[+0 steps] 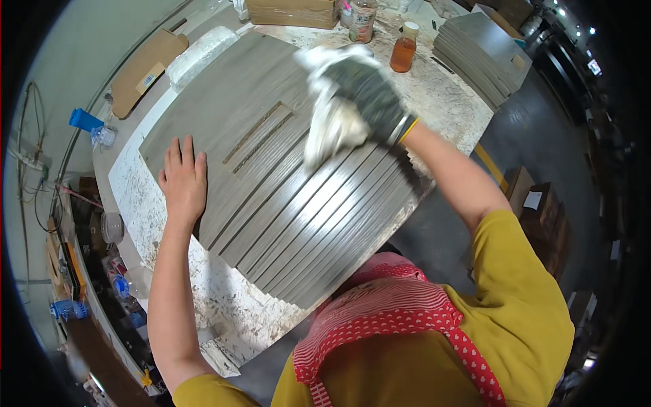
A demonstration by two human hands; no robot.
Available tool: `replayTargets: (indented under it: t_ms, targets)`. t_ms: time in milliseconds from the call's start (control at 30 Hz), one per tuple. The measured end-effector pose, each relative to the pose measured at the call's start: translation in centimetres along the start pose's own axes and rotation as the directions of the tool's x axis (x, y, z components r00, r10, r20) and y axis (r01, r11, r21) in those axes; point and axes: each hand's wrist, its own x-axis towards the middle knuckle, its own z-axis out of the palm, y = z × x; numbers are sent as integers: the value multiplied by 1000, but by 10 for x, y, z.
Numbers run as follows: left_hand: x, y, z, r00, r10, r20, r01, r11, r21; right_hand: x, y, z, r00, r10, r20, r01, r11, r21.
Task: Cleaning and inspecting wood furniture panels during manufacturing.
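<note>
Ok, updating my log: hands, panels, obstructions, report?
Right hand, gloved, holds white cloth over grey panel stack. Left hand, bare, on top panel's edge. White-capped bottle of amber liquid beyond right hand.

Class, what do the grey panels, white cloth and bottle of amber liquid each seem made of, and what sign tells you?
Grey panels: probably laminated board, satin finish; streaky wood-like grain and bright glare.
White cloth: likely soft, matt fabric; loose folds, though motion blurs it.
Bottle of amber liquid: clear glass or plastic, smooth; the colour shows through.
</note>
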Motion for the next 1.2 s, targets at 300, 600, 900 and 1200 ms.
replayTargets:
  t_ms: [300,600,900,1200]
  targets:
    - [2,-16,16,998,50,-36,-47,995,84,23,-143,7,955,-223,-196,250,960,125]
    - [-3,-9,9,1000,19,-12,-19,999,27,-51,-5,18,989,65,-133,-83,987,-136]
    - [3,-5,14,992,34,-124,-34,999,-3,-23,-69,13,975,212,-70,-223,944,-244]
    - [2,-12,14,998,9,-67,-12,999,-44,-21,-287,59,885,-458,82,359,784,506]
